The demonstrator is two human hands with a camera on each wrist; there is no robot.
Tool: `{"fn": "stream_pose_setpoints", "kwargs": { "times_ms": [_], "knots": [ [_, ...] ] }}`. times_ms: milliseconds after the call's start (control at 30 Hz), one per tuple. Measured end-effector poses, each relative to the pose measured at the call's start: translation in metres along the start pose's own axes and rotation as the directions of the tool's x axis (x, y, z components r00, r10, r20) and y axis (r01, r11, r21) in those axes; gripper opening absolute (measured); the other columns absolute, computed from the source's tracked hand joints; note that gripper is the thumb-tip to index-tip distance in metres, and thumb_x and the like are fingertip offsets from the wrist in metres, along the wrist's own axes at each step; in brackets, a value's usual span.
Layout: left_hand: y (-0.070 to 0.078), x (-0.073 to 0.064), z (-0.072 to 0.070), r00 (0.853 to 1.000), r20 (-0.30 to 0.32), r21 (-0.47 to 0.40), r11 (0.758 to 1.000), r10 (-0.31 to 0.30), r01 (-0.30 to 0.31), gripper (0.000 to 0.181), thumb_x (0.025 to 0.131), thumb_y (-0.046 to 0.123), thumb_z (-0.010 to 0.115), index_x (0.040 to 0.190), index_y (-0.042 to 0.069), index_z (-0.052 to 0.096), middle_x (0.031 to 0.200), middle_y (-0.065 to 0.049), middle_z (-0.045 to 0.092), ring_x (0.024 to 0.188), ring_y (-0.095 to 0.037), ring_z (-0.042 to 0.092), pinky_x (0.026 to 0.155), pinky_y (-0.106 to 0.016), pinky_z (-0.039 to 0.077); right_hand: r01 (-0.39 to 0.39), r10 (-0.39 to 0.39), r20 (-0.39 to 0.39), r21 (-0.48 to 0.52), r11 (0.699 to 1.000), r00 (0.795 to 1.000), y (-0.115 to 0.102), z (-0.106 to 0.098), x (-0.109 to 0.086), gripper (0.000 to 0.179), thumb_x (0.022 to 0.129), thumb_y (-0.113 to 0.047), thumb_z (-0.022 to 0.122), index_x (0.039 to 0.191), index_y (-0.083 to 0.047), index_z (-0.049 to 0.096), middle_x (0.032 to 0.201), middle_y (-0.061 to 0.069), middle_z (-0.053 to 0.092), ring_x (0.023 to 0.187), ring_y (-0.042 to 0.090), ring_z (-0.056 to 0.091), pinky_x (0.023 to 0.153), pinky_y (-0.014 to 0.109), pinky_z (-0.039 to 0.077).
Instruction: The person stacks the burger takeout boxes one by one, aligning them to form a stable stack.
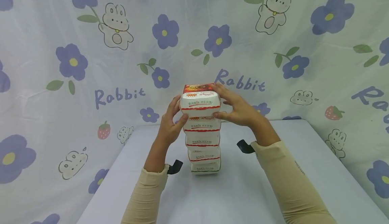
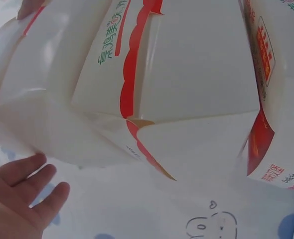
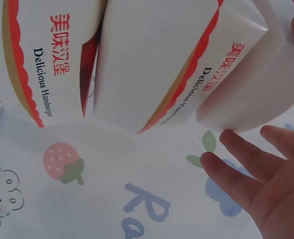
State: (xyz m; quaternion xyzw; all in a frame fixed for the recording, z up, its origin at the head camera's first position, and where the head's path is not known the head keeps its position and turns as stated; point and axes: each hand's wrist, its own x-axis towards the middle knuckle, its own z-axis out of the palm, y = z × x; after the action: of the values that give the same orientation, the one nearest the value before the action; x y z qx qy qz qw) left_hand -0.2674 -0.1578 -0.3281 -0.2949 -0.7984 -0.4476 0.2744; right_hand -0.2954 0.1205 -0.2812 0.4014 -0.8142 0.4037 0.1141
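Several white paper hamburger boxes (image 1: 202, 139) with red scalloped trim stand in one upright, slightly uneven stack. The topmost hamburger box (image 1: 200, 104) has a red printed lid and juts a little toward me. My left hand (image 1: 171, 126) holds that top box at its left side, thumb at the lower front corner and fingers around the side. On the opposite side, my right hand (image 1: 240, 110) grips it with fingertips by the upper edge and thumb low at the front. In the right wrist view, the fingers (image 3: 241, 174) spread along the box's far side.
The stack stands on a white table (image 1: 194, 200). Close behind hangs a pale curtain (image 1: 188, 68) printed with rabbits, blue flowers and strawberries. A black strap end sticks out from each beige sleeve (image 1: 288, 180) at the wrist.
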Motion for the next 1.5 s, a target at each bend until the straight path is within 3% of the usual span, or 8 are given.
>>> {"fn": "stream_pose_setpoints", "kwargs": {
  "times_ms": [233, 500, 700, 967, 1167, 1500],
  "knots": [
    [-0.0041, -0.0033, 0.0000, 1.000, -0.009, -0.003, 1.000, 0.014, -0.014, 0.069, 0.097, 0.047, 0.054, 0.154, 0.022, 0.026, 0.149, 0.002, 0.043, 0.134, -0.029, 0.042, 0.098, -0.065, 0.038, 0.002, -0.002, 0.005, 0.005, 1.000, 1.000, 0.0016, 0.0050, -0.0016, 0.096, 0.084, -0.036, 0.076, 0.155, -0.042, 0.011, 0.160, -0.015, 0.009, 0.140, 0.027, 0.032, 0.102, 0.053, 0.041],
    [-0.0074, -0.0067, 0.0013, 0.999, -0.012, -0.028, 0.999, 0.038, -0.038, 0.066, 0.097, 0.039, 0.057, 0.153, 0.022, 0.027, 0.149, 0.002, 0.044, 0.134, -0.026, 0.042, 0.102, -0.065, 0.033, 0.005, -0.004, 0.005, -0.013, 1.000, 1.000, 0.0023, 0.0060, -0.0026, 0.096, 0.085, -0.038, 0.075, 0.155, -0.042, 0.010, 0.160, -0.014, 0.009, 0.142, 0.024, 0.028, 0.102, 0.050, 0.042],
    [-0.0072, -0.0078, 0.0014, 1.000, -0.013, -0.006, 1.000, 0.023, -0.023, 0.066, 0.096, 0.047, 0.054, 0.153, 0.031, 0.026, 0.148, 0.003, 0.044, 0.134, -0.026, 0.042, 0.101, -0.064, 0.035, 0.009, -0.009, 0.006, -0.017, 1.000, 1.000, 0.0027, 0.0064, -0.0029, 0.094, 0.085, -0.042, 0.073, 0.155, -0.042, 0.010, 0.160, -0.015, 0.010, 0.141, 0.025, 0.030, 0.102, 0.051, 0.042],
    [-0.0048, -0.0088, 0.0008, 1.000, -0.014, 0.004, 1.000, 0.014, -0.014, 0.067, 0.096, 0.049, 0.054, 0.154, 0.031, 0.026, 0.149, 0.002, 0.044, 0.135, -0.026, 0.041, 0.102, -0.065, 0.033, 0.004, -0.004, 0.008, -0.023, 1.000, 1.000, 0.0014, 0.0055, -0.0040, 0.096, 0.084, -0.040, 0.074, 0.157, -0.035, 0.012, 0.160, -0.015, 0.008, 0.142, 0.025, 0.028, 0.103, 0.052, 0.040],
    [-0.0041, -0.0080, 0.0008, 1.000, -0.018, 0.007, 1.000, -0.006, 0.006, 0.066, 0.095, 0.047, 0.056, 0.153, 0.033, 0.027, 0.148, 0.004, 0.044, 0.135, -0.025, 0.040, 0.103, -0.065, 0.032, 0.008, -0.007, 0.016, -0.027, 1.000, 1.000, 0.0026, 0.0046, -0.0033, 0.095, 0.084, -0.043, 0.073, 0.156, -0.037, 0.012, 0.160, -0.015, 0.008, 0.141, 0.025, 0.031, 0.103, 0.052, 0.041],
    [-0.0052, -0.0081, 0.0015, 0.999, -0.034, 0.013, 1.000, -0.009, 0.009, 0.071, 0.093, 0.037, 0.063, 0.153, 0.024, 0.028, 0.151, 0.000, 0.041, 0.136, -0.029, 0.039, 0.104, -0.066, 0.030, -0.028, 0.028, 0.018, -0.006, 1.000, 0.999, 0.0036, 0.0057, -0.0049, 0.097, 0.083, -0.045, 0.074, 0.155, -0.042, 0.009, 0.160, -0.014, 0.009, 0.136, 0.027, 0.038, 0.103, 0.053, 0.040]
  ]
}}
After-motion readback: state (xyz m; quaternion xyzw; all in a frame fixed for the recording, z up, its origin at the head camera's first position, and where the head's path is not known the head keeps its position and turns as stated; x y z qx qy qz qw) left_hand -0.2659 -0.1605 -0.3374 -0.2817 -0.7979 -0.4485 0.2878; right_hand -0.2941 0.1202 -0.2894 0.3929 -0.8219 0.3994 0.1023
